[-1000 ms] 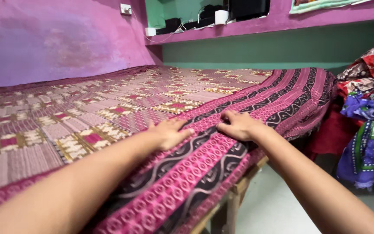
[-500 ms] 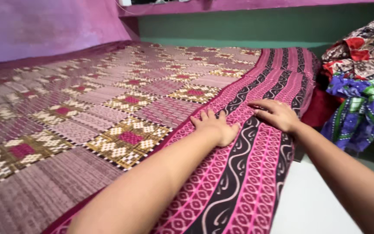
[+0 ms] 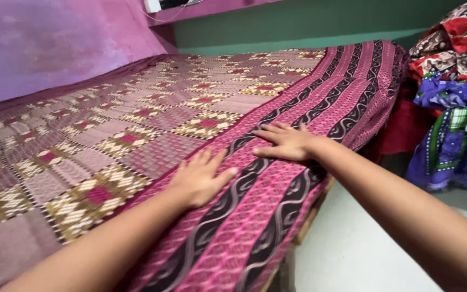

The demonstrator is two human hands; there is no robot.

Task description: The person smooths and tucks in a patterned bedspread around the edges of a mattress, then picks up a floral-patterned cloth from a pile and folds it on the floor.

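so the patterned bedsheet (image 3: 136,130) covers the whole bed, its pink and black striped border running along the near edge. my left hand (image 3: 200,178) lies flat on that woven border, fingers released and spread, arm outstretched. the right hand (image 3: 287,142) is also flat, fingers loose, just beside it.

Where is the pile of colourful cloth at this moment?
In the head view, the pile of colourful cloth is at the far right, beside the bed's far corner, past the right hand resting flat on the pink striped border.
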